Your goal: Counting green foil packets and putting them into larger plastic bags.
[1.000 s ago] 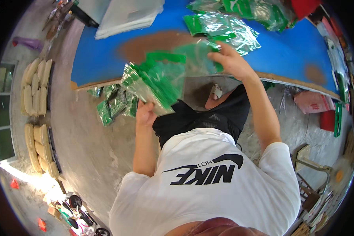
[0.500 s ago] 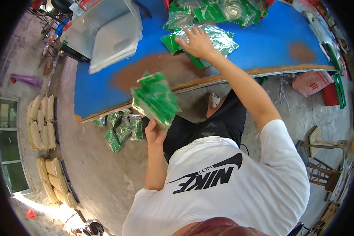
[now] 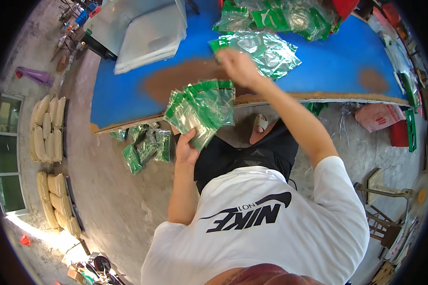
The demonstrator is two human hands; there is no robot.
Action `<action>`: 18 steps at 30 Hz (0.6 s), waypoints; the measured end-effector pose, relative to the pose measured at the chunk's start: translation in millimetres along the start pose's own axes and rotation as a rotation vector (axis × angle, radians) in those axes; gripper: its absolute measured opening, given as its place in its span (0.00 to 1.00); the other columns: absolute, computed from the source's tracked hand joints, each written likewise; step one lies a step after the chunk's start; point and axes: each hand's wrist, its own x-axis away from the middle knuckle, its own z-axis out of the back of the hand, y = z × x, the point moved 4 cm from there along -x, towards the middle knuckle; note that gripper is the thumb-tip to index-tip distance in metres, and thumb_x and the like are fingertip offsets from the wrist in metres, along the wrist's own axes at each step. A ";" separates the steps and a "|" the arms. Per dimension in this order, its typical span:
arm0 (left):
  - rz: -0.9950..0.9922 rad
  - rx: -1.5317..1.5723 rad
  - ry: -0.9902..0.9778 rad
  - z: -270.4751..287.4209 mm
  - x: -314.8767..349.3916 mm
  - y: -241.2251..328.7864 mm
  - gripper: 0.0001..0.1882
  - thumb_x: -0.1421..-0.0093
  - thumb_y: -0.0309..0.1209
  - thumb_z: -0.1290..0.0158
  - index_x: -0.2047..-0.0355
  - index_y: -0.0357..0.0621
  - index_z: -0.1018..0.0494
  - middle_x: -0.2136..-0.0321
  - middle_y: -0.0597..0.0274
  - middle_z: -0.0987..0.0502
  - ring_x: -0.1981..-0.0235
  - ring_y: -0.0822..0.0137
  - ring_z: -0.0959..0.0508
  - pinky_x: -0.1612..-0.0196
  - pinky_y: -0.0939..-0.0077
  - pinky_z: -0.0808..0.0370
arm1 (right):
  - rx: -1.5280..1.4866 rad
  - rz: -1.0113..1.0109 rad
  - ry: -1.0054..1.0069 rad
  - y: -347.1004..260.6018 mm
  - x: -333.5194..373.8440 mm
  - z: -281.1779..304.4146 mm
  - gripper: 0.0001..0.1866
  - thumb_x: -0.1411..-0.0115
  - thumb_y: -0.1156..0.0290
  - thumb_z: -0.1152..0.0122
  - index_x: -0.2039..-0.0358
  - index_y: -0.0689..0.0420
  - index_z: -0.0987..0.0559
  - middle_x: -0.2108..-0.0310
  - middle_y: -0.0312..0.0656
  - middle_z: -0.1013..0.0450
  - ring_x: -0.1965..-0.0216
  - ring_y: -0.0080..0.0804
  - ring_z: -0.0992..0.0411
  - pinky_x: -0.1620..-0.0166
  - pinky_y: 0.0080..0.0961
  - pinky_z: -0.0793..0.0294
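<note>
My left hand (image 3: 188,149) grips the lower end of a fanned bunch of clear plastic bags (image 3: 199,111) with green bands, held up in front of the table edge. My right hand (image 3: 240,69) is over the blue table, its fingers curled and slightly blurred. Its fingertips are by the green corner of a flat stack of shiny clear bags (image 3: 271,50). Whether a bag is between those fingers is hidden.
Beyond the stack lies a heap of green-and-clear bags (image 3: 295,19). Clear plastic sheets (image 3: 152,40) lie on the blue table (image 3: 342,61) at left. Packed bundles (image 3: 147,147) rest on the floor below. A wooden chair (image 3: 383,223) stands at right.
The bags in my left hand have spread into a wider fan. My right hand has drawn back from the top of the stack to its near left corner, its fingers now curled.
</note>
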 end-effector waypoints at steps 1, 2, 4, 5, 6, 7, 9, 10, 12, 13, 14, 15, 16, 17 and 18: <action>-0.036 -0.024 -0.009 -7.2 1.6 -2.2 0.25 0.43 0.20 0.45 0.43 0.38 0.33 0.49 0.56 0.25 0.46 0.58 0.26 0.38 0.59 0.31 | 0.246 0.044 0.057 29.1 -16.9 18.3 0.22 0.32 0.54 0.51 0.61 0.64 0.23 0.62 0.56 0.25 0.61 0.53 0.26 0.56 0.45 0.27; -0.070 -0.047 -0.021 -14.2 2.2 -4.0 0.26 0.43 0.19 0.46 0.43 0.38 0.33 0.48 0.56 0.26 0.45 0.57 0.27 0.38 0.58 0.32 | 0.496 0.085 0.116 54.2 -23.3 36.3 0.26 0.33 0.50 0.52 0.60 0.64 0.22 0.59 0.56 0.25 0.57 0.51 0.26 0.51 0.46 0.28; -0.042 -0.008 -0.060 -15.0 6.8 -9.6 0.28 0.43 0.19 0.45 0.41 0.40 0.35 0.46 0.56 0.27 0.43 0.56 0.28 0.36 0.56 0.34 | 0.701 0.167 0.086 66.5 0.0 34.4 0.29 0.34 0.46 0.52 0.59 0.65 0.22 0.57 0.56 0.26 0.52 0.51 0.29 0.47 0.50 0.33; -0.055 0.034 -0.074 -11.0 11.2 -13.2 0.29 0.44 0.19 0.45 0.40 0.40 0.35 0.45 0.56 0.28 0.42 0.55 0.29 0.36 0.56 0.34 | 0.894 0.249 0.043 52.1 10.9 28.7 0.32 0.35 0.43 0.53 0.58 0.65 0.22 0.55 0.55 0.28 0.48 0.50 0.32 0.42 0.55 0.37; -0.067 0.076 -0.088 -7.0 12.2 -15.5 0.30 0.44 0.19 0.45 0.40 0.40 0.36 0.44 0.56 0.28 0.42 0.55 0.29 0.36 0.55 0.35 | 0.852 0.121 -0.195 48.3 19.4 17.6 0.34 0.36 0.40 0.54 0.56 0.64 0.23 0.53 0.54 0.29 0.45 0.53 0.36 0.38 0.62 0.46; -0.037 0.095 -0.087 -0.8 13.4 -17.8 0.32 0.45 0.21 0.43 0.39 0.40 0.36 0.43 0.55 0.29 0.40 0.54 0.30 0.35 0.55 0.35 | 0.827 0.142 -0.235 21.9 27.4 14.9 0.30 0.36 0.44 0.51 0.55 0.63 0.24 0.55 0.54 0.30 0.47 0.52 0.36 0.40 0.59 0.43; 0.046 0.300 -0.136 29.0 8.3 -26.7 0.35 0.46 0.21 0.42 0.37 0.42 0.39 0.41 0.53 0.31 0.40 0.53 0.31 0.35 0.52 0.35 | 0.801 0.154 -0.287 -12.8 48.4 4.1 0.27 0.36 0.49 0.48 0.53 0.62 0.24 0.58 0.53 0.31 0.48 0.51 0.35 0.41 0.56 0.41; 0.120 0.493 -0.193 35.8 6.7 -29.0 0.39 0.47 0.21 0.40 0.35 0.43 0.41 0.40 0.51 0.32 0.39 0.52 0.31 0.35 0.48 0.35 | 0.642 0.183 -0.285 -26.4 56.2 -4.1 0.23 0.36 0.52 0.46 0.55 0.62 0.24 0.59 0.53 0.31 0.50 0.51 0.34 0.43 0.52 0.38; 0.042 0.406 -0.251 16.7 2.8 -23.3 0.38 0.48 0.26 0.38 0.38 0.34 0.40 0.39 0.48 0.33 0.37 0.49 0.33 0.32 0.45 0.41 | 0.365 0.296 -0.316 -37.1 66.9 -24.8 0.16 0.39 0.61 0.42 0.59 0.62 0.24 0.61 0.51 0.31 0.55 0.51 0.33 0.49 0.45 0.34; 0.012 0.389 -0.229 5.0 0.8 -20.7 0.37 0.47 0.26 0.39 0.38 0.35 0.39 0.39 0.47 0.33 0.37 0.47 0.34 0.31 0.42 0.44 | 0.297 0.311 -0.518 -44.4 62.4 -32.6 0.16 0.39 0.62 0.42 0.58 0.62 0.24 0.58 0.51 0.31 0.53 0.52 0.33 0.48 0.44 0.33; -0.019 0.371 -0.208 -0.4 -0.2 -17.5 0.36 0.46 0.26 0.40 0.38 0.36 0.39 0.40 0.46 0.32 0.37 0.46 0.34 0.30 0.40 0.46 | 0.227 0.325 -0.717 -51.6 58.8 -38.5 0.17 0.39 0.62 0.42 0.57 0.62 0.24 0.55 0.51 0.30 0.52 0.53 0.32 0.47 0.42 0.33; -0.024 0.364 -0.211 0.8 -0.7 -15.4 0.36 0.46 0.26 0.40 0.38 0.36 0.39 0.40 0.46 0.32 0.37 0.46 0.34 0.30 0.40 0.46 | 0.225 0.332 -0.710 -47.4 47.5 -41.7 0.17 0.39 0.62 0.42 0.57 0.62 0.24 0.55 0.51 0.30 0.52 0.53 0.32 0.47 0.42 0.33; -0.042 0.355 -0.167 4.7 -1.5 -14.5 0.35 0.46 0.26 0.40 0.38 0.37 0.38 0.40 0.46 0.32 0.37 0.45 0.34 0.31 0.38 0.47 | 0.264 0.293 -0.459 -35.2 24.0 -35.1 0.19 0.38 0.60 0.42 0.55 0.63 0.25 0.51 0.52 0.31 0.48 0.55 0.33 0.45 0.43 0.34; -0.059 0.348 -0.125 6.7 -1.7 -13.6 0.35 0.46 0.26 0.40 0.38 0.37 0.38 0.41 0.46 0.31 0.37 0.44 0.35 0.31 0.36 0.48 | 0.302 0.252 -0.207 -21.2 4.0 -26.2 0.21 0.38 0.58 0.42 0.53 0.63 0.25 0.47 0.52 0.31 0.45 0.56 0.35 0.43 0.43 0.35; -0.052 0.338 -0.138 4.2 0.1 -12.9 0.35 0.46 0.26 0.40 0.38 0.37 0.38 0.41 0.46 0.31 0.37 0.44 0.35 0.31 0.36 0.48 | 0.629 0.274 0.046 -3.0 -4.8 -21.4 0.30 0.38 0.46 0.46 0.53 0.64 0.25 0.46 0.56 0.32 0.41 0.56 0.37 0.42 0.49 0.37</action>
